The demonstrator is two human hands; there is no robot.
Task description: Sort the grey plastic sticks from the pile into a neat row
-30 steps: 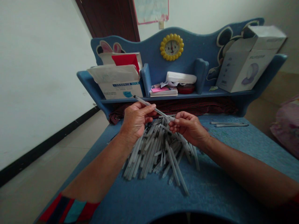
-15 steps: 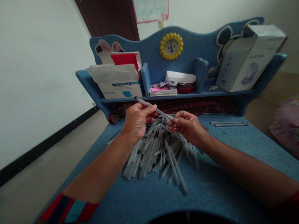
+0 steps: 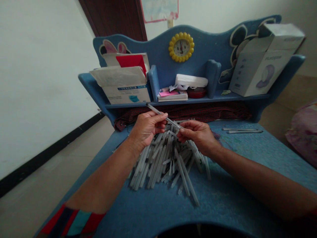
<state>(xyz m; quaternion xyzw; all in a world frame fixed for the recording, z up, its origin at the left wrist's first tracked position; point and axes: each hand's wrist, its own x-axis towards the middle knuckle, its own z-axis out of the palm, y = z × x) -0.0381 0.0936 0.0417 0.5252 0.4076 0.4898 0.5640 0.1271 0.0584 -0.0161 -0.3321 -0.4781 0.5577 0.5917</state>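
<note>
A slim translucent pen [image 3: 158, 112] with a dark end slants down to the right between my two hands, above a heap of loose pen parts. My left hand [image 3: 148, 127] pinches its barrel near the middle, thumb on top. At the lower right end of the same pen, my right hand [image 3: 196, 135] is closed with thumb and fingertips on it. Below both hands lies the pile of clear pen barrels [image 3: 158, 162], several with dark bits among them. Two pens [image 3: 242, 131] lie side by side on the right of the desk.
The blue desk [image 3: 235, 191] has a raised shelf behind, holding a mask box [image 3: 128, 96], a stack of cards [image 3: 173, 97], a red round tin [image 3: 196, 93] and a white carton [image 3: 260, 66]. A yellow clock [image 3: 181, 47] hangs above. Dark checked cloth [image 3: 210, 112] lies under the shelf.
The pen and my left hand have shifted slightly to the right. My right hand's fingers have moved a little along the pen's lower end, and its thumb is now flatter against it.
</note>
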